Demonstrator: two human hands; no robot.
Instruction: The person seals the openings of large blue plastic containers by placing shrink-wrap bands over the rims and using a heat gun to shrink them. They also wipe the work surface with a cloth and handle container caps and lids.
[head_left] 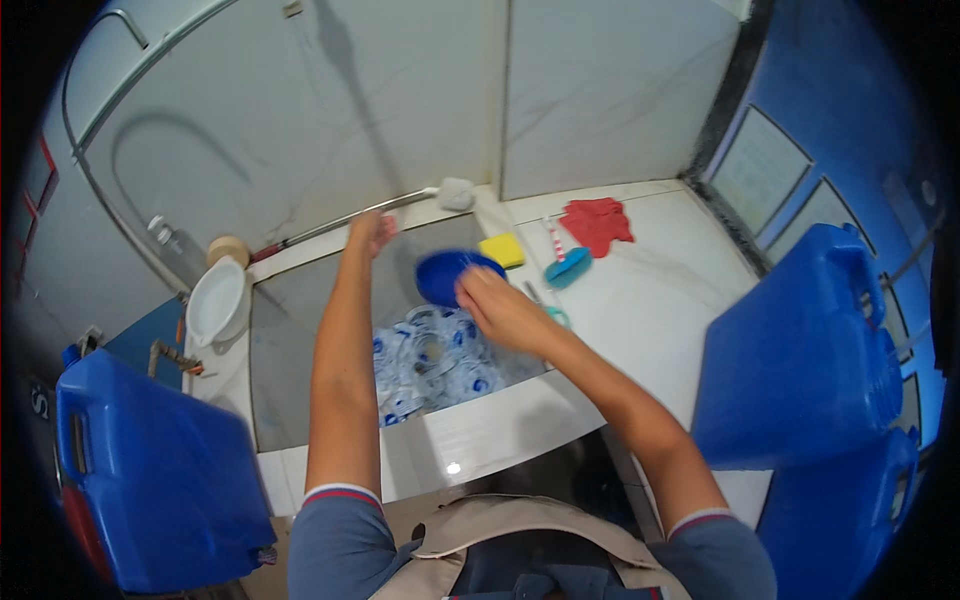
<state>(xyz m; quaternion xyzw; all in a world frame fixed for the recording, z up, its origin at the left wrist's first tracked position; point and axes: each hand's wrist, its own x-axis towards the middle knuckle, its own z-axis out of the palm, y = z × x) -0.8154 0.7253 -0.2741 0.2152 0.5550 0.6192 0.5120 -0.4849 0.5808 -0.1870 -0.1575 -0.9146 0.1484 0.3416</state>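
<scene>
Blue bowl (436, 280): looked light, stiff, likely slippery; edge suited gripping.
Right hand (492, 303): clamped on its four-o'clock edge!
Left hand (374, 231): couldn't tell if closed.

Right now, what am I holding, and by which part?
Your right hand holds the rounded blue dish by its right edge; nothing shows held in your left hand.

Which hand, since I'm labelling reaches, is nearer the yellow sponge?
Right. In the picture, the right hand is just below the yellow sponge; the left hand is farther off, left of the sponge.
</scene>
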